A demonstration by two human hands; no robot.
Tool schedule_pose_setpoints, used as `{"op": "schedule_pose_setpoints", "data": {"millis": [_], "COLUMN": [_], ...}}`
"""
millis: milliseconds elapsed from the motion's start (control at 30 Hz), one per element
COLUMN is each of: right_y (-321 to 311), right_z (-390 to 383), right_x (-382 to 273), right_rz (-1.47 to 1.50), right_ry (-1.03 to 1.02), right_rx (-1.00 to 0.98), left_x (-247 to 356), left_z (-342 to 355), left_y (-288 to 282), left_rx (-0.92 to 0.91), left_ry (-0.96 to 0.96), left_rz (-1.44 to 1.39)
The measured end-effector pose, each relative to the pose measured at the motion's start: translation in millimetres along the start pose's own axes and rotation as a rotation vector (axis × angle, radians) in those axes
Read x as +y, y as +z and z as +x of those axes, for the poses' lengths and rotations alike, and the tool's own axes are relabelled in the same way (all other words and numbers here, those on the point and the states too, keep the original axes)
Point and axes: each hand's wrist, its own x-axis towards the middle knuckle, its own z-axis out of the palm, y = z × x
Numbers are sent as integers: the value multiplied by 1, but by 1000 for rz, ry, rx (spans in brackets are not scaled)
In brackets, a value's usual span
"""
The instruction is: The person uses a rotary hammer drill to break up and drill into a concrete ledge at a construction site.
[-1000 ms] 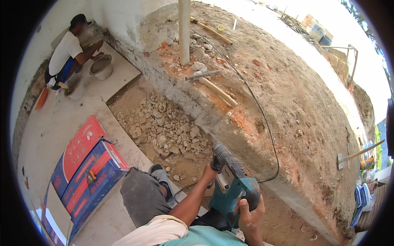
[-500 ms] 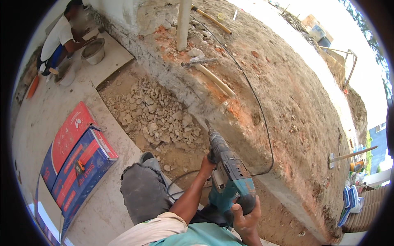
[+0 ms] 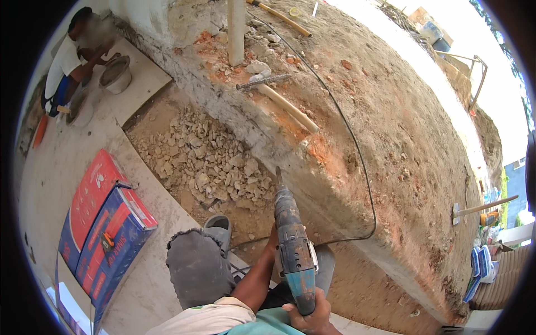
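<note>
A teal and black rotary hammer drill (image 3: 295,251) is held between both my hands, its bit (image 3: 278,177) pointing away from me toward the low concrete wall (image 3: 312,192). Whether the tip touches the wall I cannot tell. My right hand (image 3: 314,317) is wrapped round the rear handle. At the drill's left side, my left hand (image 3: 272,244) grips it near the front, with most fingers hidden behind the body. Broken rubble (image 3: 204,159) lies in the dug strip to the left of the bit.
Beside my left knee lie red and blue cardboard boxes (image 3: 114,234) with a tape measure. A wooden-handled tool (image 3: 287,109), a ribbed steel rod (image 3: 262,82) and the power cable (image 3: 363,162) rest on the earth bank. At far left a person (image 3: 70,67) crouches by a bucket (image 3: 115,78).
The drill has swung round, its rear end moving left, and now points more straight ahead. My right hand moved left with it. The far person's head and arms have shifted.
</note>
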Motion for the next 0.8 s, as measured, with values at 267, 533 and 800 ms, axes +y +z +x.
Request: {"op": "schedule_pose_setpoints", "data": {"millis": [267,533,800], "right_y": [-11,-19,-41], "right_z": [20,38,63], "right_x": [5,2,4], "right_rz": [59,143,374], "right_ry": [11,53,189], "right_rx": [123,183,305], "left_x": [-32,-3,28], "left_z": [57,52,46], "left_y": [-37,-28,5], "left_rx": [63,115,176], "left_ry": [469,503,342], "left_rz": [367,367,559]}}
